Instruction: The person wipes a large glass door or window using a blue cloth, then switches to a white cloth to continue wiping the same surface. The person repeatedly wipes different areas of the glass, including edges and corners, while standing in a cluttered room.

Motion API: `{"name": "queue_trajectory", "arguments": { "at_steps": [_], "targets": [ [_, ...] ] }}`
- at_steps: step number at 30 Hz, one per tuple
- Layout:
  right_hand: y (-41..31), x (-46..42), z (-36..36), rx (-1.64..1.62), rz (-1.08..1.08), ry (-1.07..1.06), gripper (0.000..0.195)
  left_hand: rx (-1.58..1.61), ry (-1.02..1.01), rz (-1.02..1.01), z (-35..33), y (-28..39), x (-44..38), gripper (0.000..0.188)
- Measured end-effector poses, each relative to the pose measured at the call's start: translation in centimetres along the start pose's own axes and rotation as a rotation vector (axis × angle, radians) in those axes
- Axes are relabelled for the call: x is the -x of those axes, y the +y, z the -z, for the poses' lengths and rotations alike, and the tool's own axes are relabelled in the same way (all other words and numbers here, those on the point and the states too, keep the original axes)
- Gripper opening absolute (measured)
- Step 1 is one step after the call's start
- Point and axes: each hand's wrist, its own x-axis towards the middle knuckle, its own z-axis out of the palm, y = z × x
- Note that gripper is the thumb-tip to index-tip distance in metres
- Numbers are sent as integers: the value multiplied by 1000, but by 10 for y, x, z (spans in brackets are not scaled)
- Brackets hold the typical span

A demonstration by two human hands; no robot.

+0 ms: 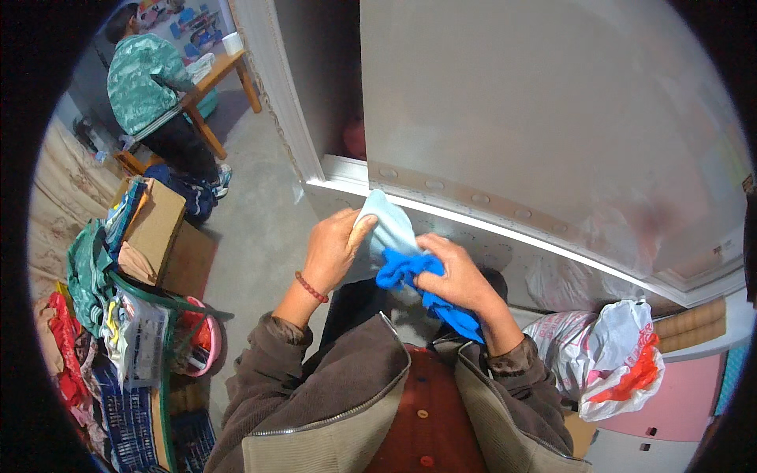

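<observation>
My left hand [338, 239] pinches the edge of a light blue piece of cloth [387, 222], thumb on top, and a beaded bracelet circles that wrist. My right hand [448, 269] grips the other end of it, along with a bunched bright blue cloth [408, 269] that hangs down past the palm. Both cloths are held up in front of my open jacket [331, 396]. Whether the two colours belong to one garment, I cannot tell. Part of the blue cloth is hidden behind my right fingers.
A wardrobe with a sliding door [502, 106] stands ahead. To the left are a cardboard box [157, 222], a green-framed rack [168, 355] with clothes and baskets, and a pink basin [214, 340]. Plastic bags [618, 337] lie right. Another person [145, 83] is beside a wooden table [220, 68].
</observation>
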Motion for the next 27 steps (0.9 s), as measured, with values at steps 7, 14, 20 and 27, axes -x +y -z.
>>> {"name": "queue_trajectory", "arguments": {
  "at_steps": [7,14,20,27],
  "targets": [
    [18,1,3,-639,35,-217,83,800,-17,3,24,12,4,39],
    [43,-13,-39,-1284,-34,-165,118,707,-354,77,24,23,1,40],
    [30,-4,-20,-1259,-294,-545,104,352,-166,23,22,-16,-7,34],
    [18,-8,-15,-1259,-402,-242,99,493,385,38,-32,-27,34,24]
  ]
}}
